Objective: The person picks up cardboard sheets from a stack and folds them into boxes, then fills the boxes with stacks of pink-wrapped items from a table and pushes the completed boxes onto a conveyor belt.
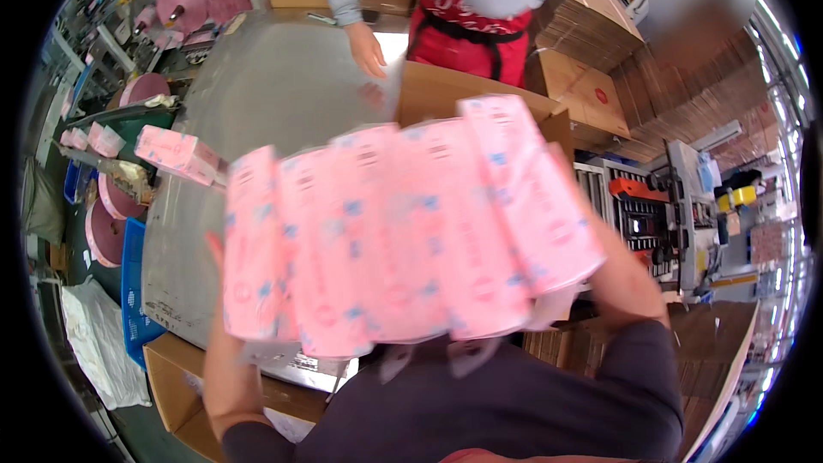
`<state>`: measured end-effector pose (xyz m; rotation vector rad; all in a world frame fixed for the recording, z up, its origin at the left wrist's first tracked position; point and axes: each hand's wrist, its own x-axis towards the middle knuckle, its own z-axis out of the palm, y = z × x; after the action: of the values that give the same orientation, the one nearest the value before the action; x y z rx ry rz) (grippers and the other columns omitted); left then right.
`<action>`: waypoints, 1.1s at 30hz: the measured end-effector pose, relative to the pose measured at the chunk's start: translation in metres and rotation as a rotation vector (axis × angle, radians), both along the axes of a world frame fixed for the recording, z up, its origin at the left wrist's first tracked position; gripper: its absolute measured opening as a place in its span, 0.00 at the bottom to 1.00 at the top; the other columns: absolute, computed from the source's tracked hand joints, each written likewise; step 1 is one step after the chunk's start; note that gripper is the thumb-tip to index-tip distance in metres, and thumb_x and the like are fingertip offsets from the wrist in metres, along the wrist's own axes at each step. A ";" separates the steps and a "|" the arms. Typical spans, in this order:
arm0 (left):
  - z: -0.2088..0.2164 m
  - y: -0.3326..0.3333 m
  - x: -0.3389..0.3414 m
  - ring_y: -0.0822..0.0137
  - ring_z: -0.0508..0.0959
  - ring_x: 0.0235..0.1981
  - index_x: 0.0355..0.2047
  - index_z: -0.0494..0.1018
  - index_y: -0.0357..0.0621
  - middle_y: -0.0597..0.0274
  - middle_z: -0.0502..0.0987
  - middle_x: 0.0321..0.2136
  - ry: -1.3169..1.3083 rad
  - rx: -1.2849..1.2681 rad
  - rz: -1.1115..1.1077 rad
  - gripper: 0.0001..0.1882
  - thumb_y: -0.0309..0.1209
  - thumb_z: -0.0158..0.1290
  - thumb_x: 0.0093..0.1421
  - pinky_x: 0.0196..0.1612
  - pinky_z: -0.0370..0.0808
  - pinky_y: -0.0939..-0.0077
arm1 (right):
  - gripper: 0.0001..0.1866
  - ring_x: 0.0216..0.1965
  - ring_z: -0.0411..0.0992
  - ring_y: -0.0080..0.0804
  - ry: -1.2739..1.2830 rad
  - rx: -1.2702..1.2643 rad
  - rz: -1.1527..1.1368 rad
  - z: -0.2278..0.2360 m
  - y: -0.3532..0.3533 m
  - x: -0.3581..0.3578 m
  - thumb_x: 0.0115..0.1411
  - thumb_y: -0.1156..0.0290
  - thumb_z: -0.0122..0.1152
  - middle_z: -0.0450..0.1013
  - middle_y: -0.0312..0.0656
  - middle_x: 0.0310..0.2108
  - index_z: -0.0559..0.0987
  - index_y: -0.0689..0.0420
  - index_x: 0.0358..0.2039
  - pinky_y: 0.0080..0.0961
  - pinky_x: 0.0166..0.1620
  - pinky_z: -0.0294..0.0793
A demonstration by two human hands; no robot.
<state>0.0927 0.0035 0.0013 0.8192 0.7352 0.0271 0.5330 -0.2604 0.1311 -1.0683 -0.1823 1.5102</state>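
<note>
Several pink soft packs (397, 231) with blue marks stand side by side in a row in front of my chest, held up and squeezed between both hands. My left hand (216, 261) presses against the row's left end, its fingers mostly hidden behind the packs. At the right end my right hand (567, 176) clasps the outermost pack, which tilts away from the others; most of that hand is hidden. The row is blurred by motion. Below and behind it is the grey metal table (266, 77). An open cardboard box (480, 86) stands just beyond the packs.
Another pink pack (178, 153) is at the table's left side, near a blue crate (133, 291). A co-worker in a red apron (467, 34) stands across the table. Open boxes (176, 386) sit at lower left; stacked flat cartons (591, 21) rise at the right.
</note>
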 end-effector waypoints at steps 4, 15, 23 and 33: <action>0.005 -0.044 0.103 0.55 0.73 0.56 0.65 0.61 0.46 0.52 0.69 0.59 -0.075 -0.199 -0.393 0.43 0.66 0.40 0.62 0.56 0.72 0.57 | 0.37 0.52 0.74 0.38 0.187 -0.201 -0.190 0.080 -0.107 0.040 0.64 0.40 0.51 0.73 0.45 0.55 0.68 0.55 0.63 0.38 0.54 0.75; -0.065 -0.084 0.214 0.58 0.77 0.53 0.67 0.57 0.49 0.52 0.74 0.56 0.326 0.137 -0.646 0.43 0.67 0.40 0.63 0.53 0.75 0.60 | 0.31 0.47 0.76 0.36 -0.487 -0.631 0.293 -0.210 -0.217 0.098 0.63 0.46 0.55 0.75 0.45 0.50 0.71 0.55 0.60 0.34 0.48 0.78; -0.100 -0.224 0.277 0.33 0.64 0.62 0.72 0.41 0.60 0.32 0.46 0.67 0.169 1.151 -0.759 0.59 0.62 0.61 0.49 0.60 0.68 0.52 | 0.61 0.51 0.74 0.52 -1.020 -0.966 0.525 -0.182 -0.293 0.121 0.53 0.30 0.55 0.72 0.63 0.51 0.47 0.69 0.69 0.38 0.57 0.70; -0.105 -0.235 0.289 0.48 0.37 0.73 0.72 0.49 0.62 0.49 0.42 0.72 0.123 1.758 -1.182 0.53 0.71 0.49 0.52 0.71 0.30 0.49 | 0.44 0.74 0.34 0.54 -1.939 -0.399 0.955 -0.231 -0.305 0.074 0.61 0.30 0.41 0.40 0.48 0.74 0.52 0.39 0.72 0.55 0.71 0.32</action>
<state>0.3814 -0.2319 -0.1033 2.8488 0.0436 -0.5108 0.6070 -0.5651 -0.1002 -2.6744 -1.9662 0.6060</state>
